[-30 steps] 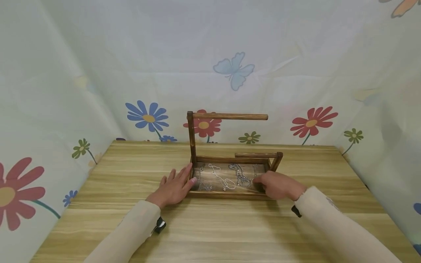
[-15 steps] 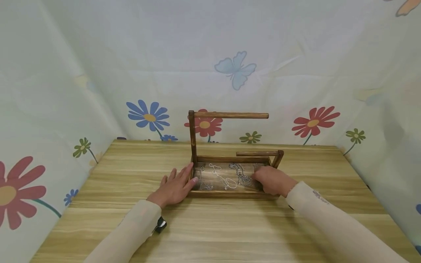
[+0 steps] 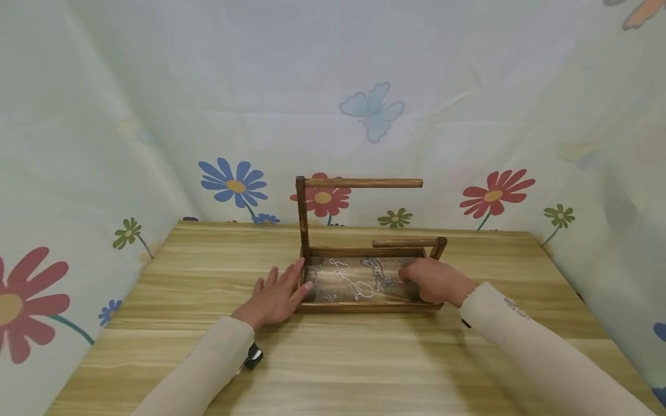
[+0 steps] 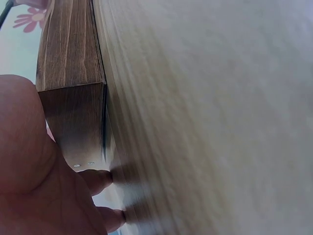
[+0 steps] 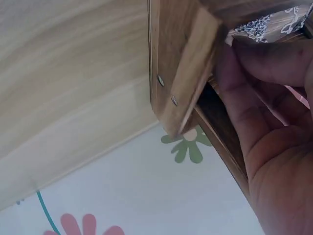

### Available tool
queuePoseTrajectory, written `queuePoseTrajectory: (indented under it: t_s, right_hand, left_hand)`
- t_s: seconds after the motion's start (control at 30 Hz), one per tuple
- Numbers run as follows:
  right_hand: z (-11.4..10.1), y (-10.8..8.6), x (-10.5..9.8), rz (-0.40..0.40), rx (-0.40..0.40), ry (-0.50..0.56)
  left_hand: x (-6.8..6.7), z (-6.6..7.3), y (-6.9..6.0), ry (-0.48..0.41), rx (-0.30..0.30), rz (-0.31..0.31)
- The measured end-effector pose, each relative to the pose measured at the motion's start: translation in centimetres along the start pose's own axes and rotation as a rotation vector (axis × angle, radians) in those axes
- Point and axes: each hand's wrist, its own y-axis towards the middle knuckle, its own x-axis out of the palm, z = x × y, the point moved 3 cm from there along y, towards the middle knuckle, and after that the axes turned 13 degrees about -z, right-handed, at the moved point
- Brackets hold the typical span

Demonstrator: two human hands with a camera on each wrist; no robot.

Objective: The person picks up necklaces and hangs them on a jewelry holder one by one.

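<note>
In the head view a dark wooden tray (image 3: 364,308) with two bar arms holds several silver chain necklaces. My left hand (image 3: 273,297) rests against the tray's left end, fingers straight and spread, thumb over the rim. Inside the right end, my right hand (image 3: 437,280) has its fingers curled, and thumb and index tips pinch at a thin necklace (image 3: 403,262), mostly hidden by the hand. Left of it lie a thick chain necklace (image 3: 382,277), a bright thin necklace (image 3: 358,289) and another fine necklace (image 3: 326,294). The right wrist view shows thumb and index tips together.
A tall upright at the tray's left carries a long upper bar (image 3: 364,183). The lower bar (image 3: 403,243) juts leftward from a short post beside my right hand. The tray stands on a wood-grain table (image 3: 338,364), with a flowered cloth (image 3: 286,133) behind.
My right hand went from touching the tray's right part with an extended finger to a pinch at the thin necklace there. My left hand stays put.
</note>
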Motion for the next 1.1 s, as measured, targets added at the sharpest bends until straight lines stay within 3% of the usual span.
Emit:
queuePoseTrajectory:
  t_s: [0.33,0.53,0.73,1.1]
  right_hand:
    - [0.4,0.9,1.0,-0.127,0.098,-0.011]
    - [0.4,1.3,1.3,-0.142,0.084,-0.024]
    - [0.5,1.5,1.3,-0.115,0.068,0.017]
    - [0.1,1.8,1.4,0.032,0.077,0.089]
  left_hand:
    - [-0.4,0.9,-0.5,-0.014,-0.007,-0.022]
    - [0.4,-0.5,0.5,-0.002,-0.016,-0.004]
    - [1.0,-1.9,1.9,0.009,-0.035,-0.019]
    - [1.1,-2.1,2.1,0.031,-0.038,-0.018]
